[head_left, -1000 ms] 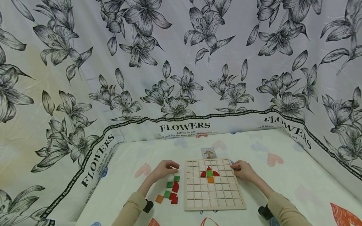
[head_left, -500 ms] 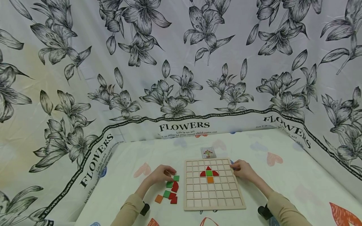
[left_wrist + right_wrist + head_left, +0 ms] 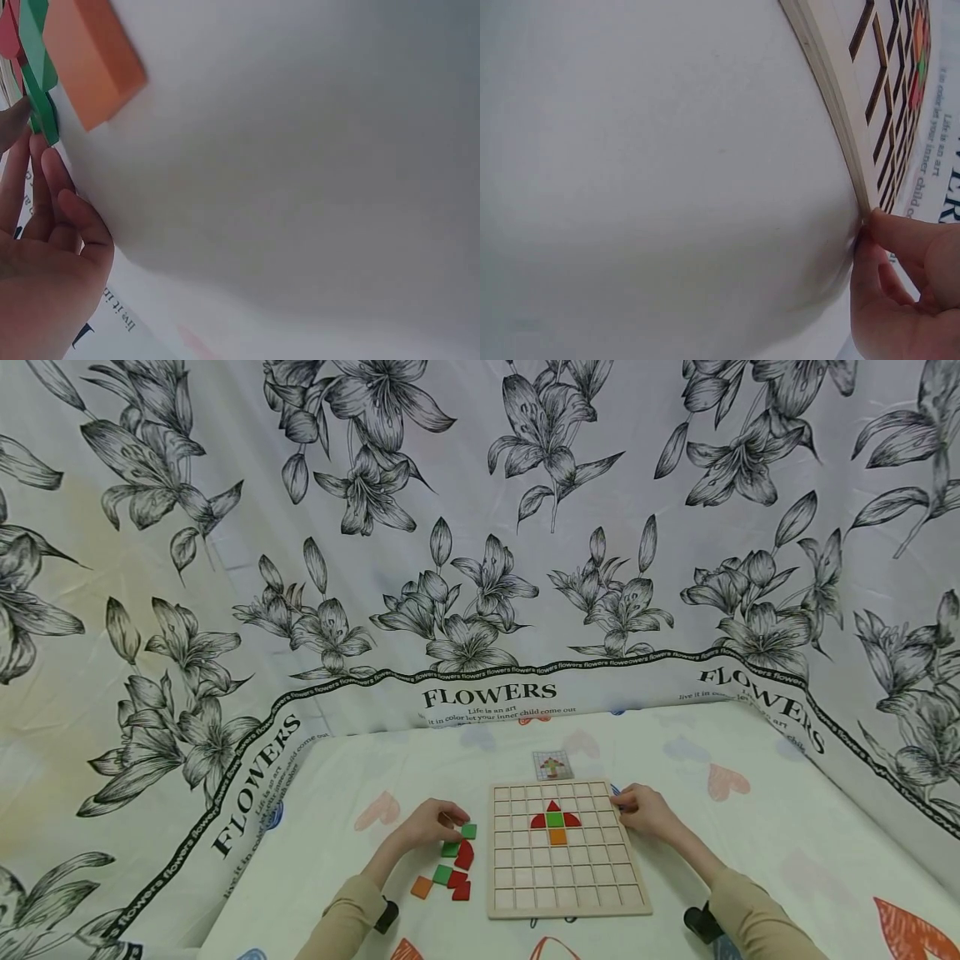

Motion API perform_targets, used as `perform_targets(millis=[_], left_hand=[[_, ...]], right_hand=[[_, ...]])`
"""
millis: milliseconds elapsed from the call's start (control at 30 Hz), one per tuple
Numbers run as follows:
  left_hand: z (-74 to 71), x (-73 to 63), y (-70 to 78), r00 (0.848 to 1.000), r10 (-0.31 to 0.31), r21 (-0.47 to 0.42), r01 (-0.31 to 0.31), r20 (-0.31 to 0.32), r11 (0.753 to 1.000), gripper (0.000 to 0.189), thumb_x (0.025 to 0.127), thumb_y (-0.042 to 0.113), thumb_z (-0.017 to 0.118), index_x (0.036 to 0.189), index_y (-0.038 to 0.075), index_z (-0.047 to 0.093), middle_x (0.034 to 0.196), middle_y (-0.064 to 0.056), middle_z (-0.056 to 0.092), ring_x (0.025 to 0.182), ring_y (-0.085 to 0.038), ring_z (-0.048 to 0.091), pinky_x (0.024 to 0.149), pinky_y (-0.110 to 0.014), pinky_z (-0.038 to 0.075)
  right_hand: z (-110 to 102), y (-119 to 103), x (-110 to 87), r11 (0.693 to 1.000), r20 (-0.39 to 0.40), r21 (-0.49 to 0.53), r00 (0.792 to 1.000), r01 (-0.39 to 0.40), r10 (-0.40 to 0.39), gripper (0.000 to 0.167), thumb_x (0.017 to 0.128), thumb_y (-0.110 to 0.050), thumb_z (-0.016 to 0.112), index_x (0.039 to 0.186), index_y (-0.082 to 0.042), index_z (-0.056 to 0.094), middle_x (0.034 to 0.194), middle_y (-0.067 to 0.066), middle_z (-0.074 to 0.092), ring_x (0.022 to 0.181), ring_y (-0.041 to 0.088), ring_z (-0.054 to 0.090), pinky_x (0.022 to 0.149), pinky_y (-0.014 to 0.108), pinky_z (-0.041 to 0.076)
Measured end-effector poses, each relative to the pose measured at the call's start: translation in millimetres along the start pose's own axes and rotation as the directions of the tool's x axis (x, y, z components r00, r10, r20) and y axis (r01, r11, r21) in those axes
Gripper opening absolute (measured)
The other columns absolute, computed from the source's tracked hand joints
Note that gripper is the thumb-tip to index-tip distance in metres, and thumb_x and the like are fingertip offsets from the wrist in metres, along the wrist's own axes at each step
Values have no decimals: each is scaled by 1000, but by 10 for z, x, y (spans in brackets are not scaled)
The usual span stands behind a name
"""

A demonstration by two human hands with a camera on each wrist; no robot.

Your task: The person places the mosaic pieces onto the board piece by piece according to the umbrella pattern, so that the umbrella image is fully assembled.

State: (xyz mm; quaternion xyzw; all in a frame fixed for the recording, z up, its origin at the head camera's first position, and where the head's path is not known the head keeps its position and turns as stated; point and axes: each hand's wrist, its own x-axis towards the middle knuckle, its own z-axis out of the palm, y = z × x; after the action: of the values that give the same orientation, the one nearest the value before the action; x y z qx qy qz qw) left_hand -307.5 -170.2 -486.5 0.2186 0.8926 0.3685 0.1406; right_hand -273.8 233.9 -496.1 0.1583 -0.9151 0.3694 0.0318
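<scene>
Nearest, toward the board's eight o'clock, the orange tile lies on the cloth, with the lower green tile at its two o'clock and two red tiles at its three. Beyond them lies the curved red tile. Next comes the middle green tile — and here is the change: a second ago the left hand hung farther off, leaving this tile uncovered; now it is down on it, thumb and fingertips pinching it and hiding part of it. The upper green tile sits just beside those fingertips at two o'clock, the curved red tile at four; both crowd the hand.

The board stays put, its green piece ringed by red ones at nine, twelve and three o'clock, an orange one at six. At the board's two o'clock the right hand is unmoved, thumb and finger clamped on the edge. Farther, at twelve, lies the pattern card; last hangs the flowered curtain.
</scene>
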Motion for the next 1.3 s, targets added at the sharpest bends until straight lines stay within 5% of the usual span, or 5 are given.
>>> perform_targets(millis=[800,1300], left_hand=[[33,41,7,998,-44,37,45,-45,998,22,81,10,73,102,5,69,91,-5,63,78,-14,51,68,-24,43],[92,116,188,990,78,-24,-81,-115,996,24,82,14,71,104,5,69,101,-8,68,82,-15,59,64,-22,47]], right_hand=[[8,-8,16,1000,2,5,1000,-28,28,33,76,6,65,108,13,65,100,21,61,89,36,63,71,40,54],[0,15,12,1000,6,6,1000,-18,18,31,77,5,66,108,12,65,102,21,61,89,36,63,71,39,53]])
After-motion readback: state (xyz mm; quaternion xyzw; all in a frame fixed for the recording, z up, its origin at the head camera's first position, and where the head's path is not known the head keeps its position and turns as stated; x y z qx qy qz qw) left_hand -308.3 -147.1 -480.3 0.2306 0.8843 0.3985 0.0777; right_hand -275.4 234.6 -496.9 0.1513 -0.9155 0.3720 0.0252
